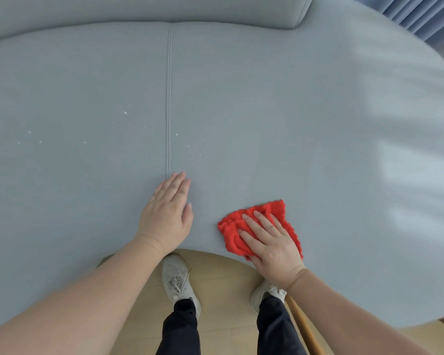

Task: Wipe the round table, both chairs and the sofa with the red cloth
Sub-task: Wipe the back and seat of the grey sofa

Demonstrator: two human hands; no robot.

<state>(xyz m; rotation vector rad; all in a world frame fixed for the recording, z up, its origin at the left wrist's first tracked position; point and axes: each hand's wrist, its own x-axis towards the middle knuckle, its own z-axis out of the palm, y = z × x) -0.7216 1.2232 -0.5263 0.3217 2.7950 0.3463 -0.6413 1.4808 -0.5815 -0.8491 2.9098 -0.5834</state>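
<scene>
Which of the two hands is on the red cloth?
The right hand, lying flat on the red cloth; the left hand rests directly on the sofa, touching no cloth.

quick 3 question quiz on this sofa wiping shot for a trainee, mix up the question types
1. True or false: white specks dot the sofa seat beyond both hands.
2. What is the left hand doing?
A. gripping the cloth
B. resting flat on the sofa by the near end of the seam
C. hanging off the sofa's edge
3. Fill the gap: the red cloth lies pressed under the ___ hand.

Key: 1 true. 2 B. 3 right: the right hand lies on the cloth with its fingers straight.
</scene>
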